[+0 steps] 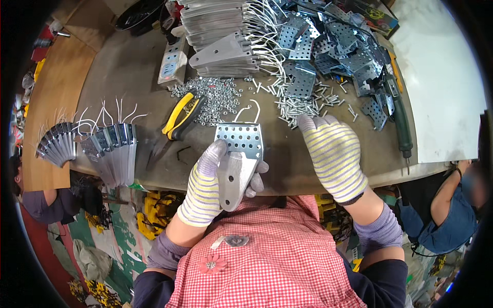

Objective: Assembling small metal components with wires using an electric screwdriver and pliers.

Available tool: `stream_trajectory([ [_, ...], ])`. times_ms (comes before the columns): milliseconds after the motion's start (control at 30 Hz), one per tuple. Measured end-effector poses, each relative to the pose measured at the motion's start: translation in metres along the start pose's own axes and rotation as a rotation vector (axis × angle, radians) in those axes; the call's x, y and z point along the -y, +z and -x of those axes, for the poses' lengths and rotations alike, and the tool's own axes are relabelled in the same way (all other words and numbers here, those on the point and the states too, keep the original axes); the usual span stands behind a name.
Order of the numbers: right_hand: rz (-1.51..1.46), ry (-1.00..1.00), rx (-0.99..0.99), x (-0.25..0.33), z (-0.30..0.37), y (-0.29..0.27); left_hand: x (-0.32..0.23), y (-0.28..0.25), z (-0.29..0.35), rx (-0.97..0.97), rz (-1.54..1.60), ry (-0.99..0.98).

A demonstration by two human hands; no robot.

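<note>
Gripping: the plate and the blade are clamped in the left hand, thumb in front, fingers behind, at the near edge of the table; the plate's near part is overlapped by the blade.
Wire: looped at the plate's far edge.
Reaching: the right hand is lowered to the near side of the screws, fingertips together; whether a screw is pinched cannot be told.
Nuts: strewn left of the screws.
Pliers: laid left of the plate, yellow handles pointed far; a bent rod is left beside them.
Fans: two, spread at left.
Screwdriver: laid at right, tip pointed near.
Stack: grey blades, piled far, beyond the nuts.
Heap: perforated plates, piled far right.
</note>
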State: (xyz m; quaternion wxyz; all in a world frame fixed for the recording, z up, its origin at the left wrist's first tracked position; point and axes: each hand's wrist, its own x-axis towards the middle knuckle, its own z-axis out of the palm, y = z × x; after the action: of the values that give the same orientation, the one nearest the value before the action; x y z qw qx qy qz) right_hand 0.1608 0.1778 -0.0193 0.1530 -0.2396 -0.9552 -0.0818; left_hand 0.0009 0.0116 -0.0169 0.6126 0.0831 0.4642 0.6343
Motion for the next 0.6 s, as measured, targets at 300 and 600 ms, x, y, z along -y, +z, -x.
stream_trajectory([
  [300,-1.352,0.393,-0.135,0.012,0.018,-0.007,0.002,0.005,0.001,0.049,-0.064,0.153],
  [600,-1.901,0.433,-0.013,0.031,0.017,-0.020,0.014,0.013,-0.004,-0.117,-0.269,0.333],
])
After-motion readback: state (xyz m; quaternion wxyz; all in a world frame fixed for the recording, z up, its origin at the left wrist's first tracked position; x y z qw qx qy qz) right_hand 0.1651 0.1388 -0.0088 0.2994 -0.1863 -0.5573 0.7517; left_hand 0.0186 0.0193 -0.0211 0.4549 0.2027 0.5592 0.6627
